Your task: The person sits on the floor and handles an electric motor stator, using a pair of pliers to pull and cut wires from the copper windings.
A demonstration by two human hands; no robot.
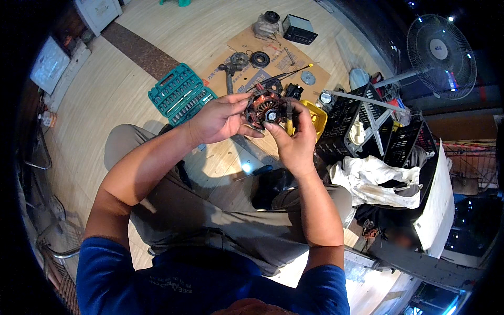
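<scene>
Between my two hands, raised above the floor, is an alternator core [258,108] with copper windings and a round bearing end turned toward me. My left hand [223,119] grips its left side, thumb on top and fingers beneath. On the right, my right hand [295,137] wraps round the other edge, with the thumb pressed near the bearing. A yellow container [318,119] lies just beyond my right hand. Left of my left forearm is an open green socket set [178,93].
Flattened cardboard [252,44] carries a black pulley [260,59], a hammer-like tool [229,76] and loose parts. Farther off are a car radio [299,29] and a metal compressor-like part [268,25]. Black crates [341,118], white cloth [367,178] and a fan [438,50] stand right. A screwdriver [262,170] lies below.
</scene>
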